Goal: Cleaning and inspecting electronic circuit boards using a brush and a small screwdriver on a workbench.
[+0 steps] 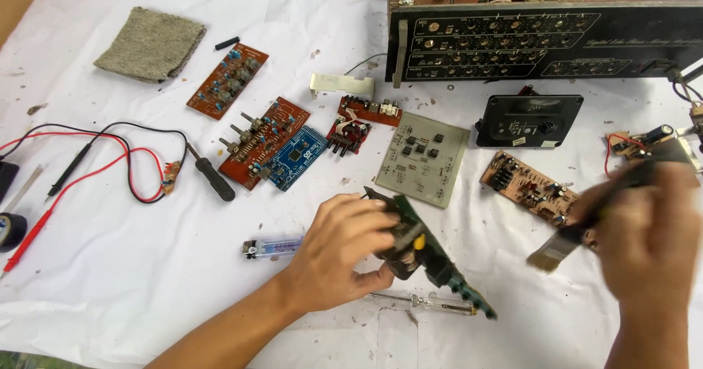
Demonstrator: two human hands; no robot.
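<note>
Both arms were bare from the frame's lower edge up to the hands, with no sleeve showing on either forearm. The left hand (344,248) wore no glove, ring, watch or band at the wrist. The right hand (648,230) was likewise ungloved, its back and wrist plain and slightly blurred. Nails on the left fingers (377,219) were short and unpainted.

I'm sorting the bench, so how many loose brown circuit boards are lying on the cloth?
3: one beside the grey rag, one touching the blue board, one near the right hand. More may be hidden.
</note>
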